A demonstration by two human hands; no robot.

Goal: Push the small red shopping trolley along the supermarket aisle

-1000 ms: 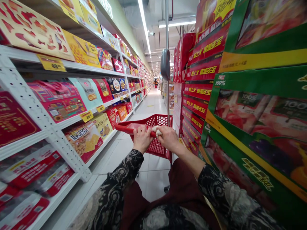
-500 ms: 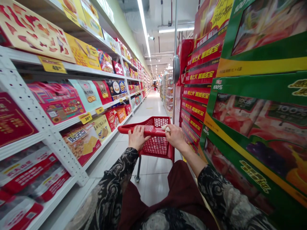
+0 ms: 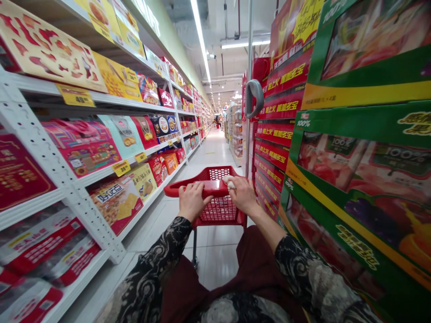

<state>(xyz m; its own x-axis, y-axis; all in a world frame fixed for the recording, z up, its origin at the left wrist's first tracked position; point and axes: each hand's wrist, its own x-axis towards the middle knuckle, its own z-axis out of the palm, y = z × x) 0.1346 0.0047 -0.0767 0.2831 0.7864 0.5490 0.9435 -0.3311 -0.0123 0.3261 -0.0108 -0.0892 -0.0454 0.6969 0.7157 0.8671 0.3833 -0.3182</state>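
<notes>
A red shopping cart (image 3: pixel 215 215) with a lattice basket stands right in front of me. My left hand (image 3: pixel 193 199) is closed over the left part of its red handle (image 3: pixel 173 190), thumb pointing right along the bar. Over the handle's right part, my right hand (image 3: pixel 243 193) is closed around a crumpled white wad (image 3: pixel 229 180) that looks like tissue or cloth. The wad touches the top of the handle. My right fingertips are partly hidden by the hand itself.
White shelves (image 3: pixel 97 177) with boxed biscuits and gift packs line my left. Close on my right are stacked green juice cartons (image 3: pixel 296 148) and red drink cases (image 3: pixel 272 130). A metal pole with a grey loop handle (image 3: pixel 255 96) rises beside them. The tiled aisle (image 3: pixel 215 146) runs ahead.
My right hand has shifted slightly left along the handle with the white wad, which shows more. The basket has swung slightly relative to my view. My left hand keeps its place on the handle.
</notes>
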